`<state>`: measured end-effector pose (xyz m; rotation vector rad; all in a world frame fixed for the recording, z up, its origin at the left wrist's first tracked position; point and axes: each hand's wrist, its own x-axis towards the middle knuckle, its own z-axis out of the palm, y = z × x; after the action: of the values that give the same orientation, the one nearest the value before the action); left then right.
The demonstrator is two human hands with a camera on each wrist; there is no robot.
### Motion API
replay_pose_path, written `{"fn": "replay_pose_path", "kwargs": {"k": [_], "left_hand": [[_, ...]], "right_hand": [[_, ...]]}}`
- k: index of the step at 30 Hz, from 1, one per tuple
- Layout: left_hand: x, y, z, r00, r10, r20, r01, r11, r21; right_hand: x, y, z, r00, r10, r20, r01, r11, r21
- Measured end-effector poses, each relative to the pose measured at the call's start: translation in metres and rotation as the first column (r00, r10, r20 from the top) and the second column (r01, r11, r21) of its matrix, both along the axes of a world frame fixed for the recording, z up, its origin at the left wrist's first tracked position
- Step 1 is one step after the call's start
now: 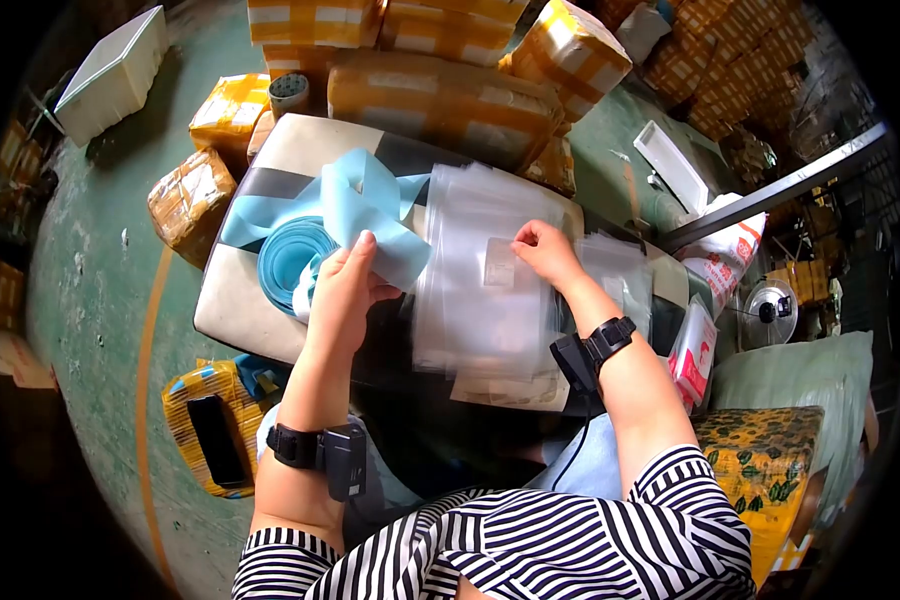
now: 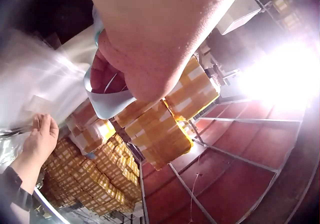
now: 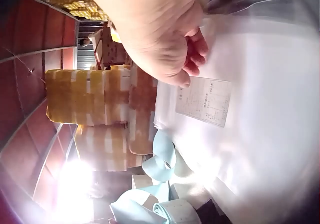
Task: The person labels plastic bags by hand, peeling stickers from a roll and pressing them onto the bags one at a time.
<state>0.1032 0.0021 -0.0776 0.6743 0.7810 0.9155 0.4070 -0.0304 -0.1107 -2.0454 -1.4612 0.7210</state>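
While the left hand (image 1: 343, 295) grips a flat light-blue ribbon (image 1: 370, 210) between thumb and fingers, the right hand (image 1: 550, 255) pinches the corner of a small rectangular printed label (image 1: 499, 264), its characters too small to read, over clear plastic bags (image 1: 470, 325). The ribbon's light-blue coiled roll (image 1: 292, 262) sits near the white-and-black tabletop's (image 1: 235, 325) left edge.

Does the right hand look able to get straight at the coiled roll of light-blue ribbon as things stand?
Probably not straight across: in the head view, the left hand, gripping a loose light-blue strip, lies between the right hand and the roll. Going around might work.
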Motion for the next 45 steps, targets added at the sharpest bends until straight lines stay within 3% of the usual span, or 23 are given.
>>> {"fn": "replay_pose_path", "kwargs": {"k": [6,9,12,15,18,21,24,25,26,28,30,31,34,38,41,42,43,44,45], "left_hand": [[-0.001,0.0,-0.002,1.0,-0.01,0.0,0.01,1.0,0.003],[0.001,-0.001,-0.002,1.0,-0.005,-0.005,0.005,1.0,0.017],[0.0,-0.001,-0.002,1.0,-0.006,-0.004,0.006,1.0,0.026],[0.0,-0.002,-0.001,1.0,-0.007,0.005,0.007,1.0,0.021],[0.0,-0.003,0.001,1.0,-0.007,-0.002,0.007,1.0,0.017],[0.002,-0.002,-0.003,1.0,-0.007,-0.026,0.008,1.0,0.025],[0.003,-0.003,-0.001,1.0,-0.013,-0.029,0.014,1.0,0.028],[0.004,-0.003,0.002,1.0,-0.001,-0.02,0.001,1.0,0.024],[0.003,-0.004,0.003,1.0,0.017,-0.012,-0.017,1.0,0.016],[0.001,-0.003,-0.002,1.0,0.009,-0.002,-0.009,0.999,0.039],[0.003,-0.002,-0.005,1.0,-0.003,0.006,0.003,0.999,0.052],[0.003,-0.002,-0.005,1.0,0.001,0.01,-0.001,0.999,0.052],[0.002,-0.002,-0.003,1.0,0.004,0.012,-0.004,0.999,0.045],[0.0,-0.002,0.0,0.999,0.031,-0.016,-0.03,0.999,0.029],[-0.001,0.001,-0.007,1.0,0.014,0.01,-0.014,0.999,0.037],[0.0,0.001,-0.006,1.0,0.014,0.006,-0.014,0.999,0.04],[0.0,0.0,-0.006,1.0,0.014,0.0,-0.014,0.999,0.039],[0.001,0.0,-0.005,1.0,0.011,-0.008,-0.011,0.999,0.036],[0.001,-0.001,-0.005,1.0,0.016,-0.013,-0.016,0.999,0.04]], "right_hand": [[-0.005,0.003,-0.007,0.989,-0.008,0.151,0.018,0.998,-0.064],[-0.02,-0.001,-0.002,0.923,0.059,0.38,-0.037,0.997,-0.064],[-0.028,-0.005,0.009,0.911,-0.035,0.411,0.058,0.997,-0.043],[-0.022,-0.013,-0.007,0.942,-0.103,0.32,-0.029,0.924,0.381],[-0.04,-0.027,-0.026,0.791,0.166,0.589,-0.456,0.802,0.386],[-0.074,-0.047,-0.018,0.636,0.102,0.765,-0.431,0.87,0.242],[-0.058,-0.048,-0.008,0.72,0.161,0.676,-0.364,0.915,0.171],[-0.038,-0.047,-0.014,0.78,0.018,0.625,-0.246,0.928,0.281],[-0.026,-0.049,-0.025,0.816,-0.283,0.504,0.02,0.885,0.465],[-0.014,-0.059,-0.017,0.794,-0.402,0.457,0.353,0.916,0.191],[0.001,-0.066,-0.025,0.873,-0.421,0.245,0.427,0.904,0.033],[0.007,-0.067,-0.028,0.891,-0.434,0.131,0.443,0.896,-0.046],[0.0,-0.071,-0.028,0.896,-0.414,0.16,0.394,0.908,0.138],[-0.006,-0.079,-0.013,0.839,-0.245,0.486,0.125,0.956,0.267],[0.0,-0.081,0.0,0.84,-0.321,0.438,0.044,0.845,0.534],[0.011,-0.082,-0.004,0.914,-0.377,0.149,0.283,0.857,0.43],[0.012,-0.084,0.013,0.892,-0.436,-0.116,0.447,0.821,0.356],[0.013,-0.085,0.031,0.793,-0.486,-0.367,0.584,0.776,0.236],[0.03,-0.089,0.031,0.806,-0.501,-0.316,0.585,0.755,0.295]]}}
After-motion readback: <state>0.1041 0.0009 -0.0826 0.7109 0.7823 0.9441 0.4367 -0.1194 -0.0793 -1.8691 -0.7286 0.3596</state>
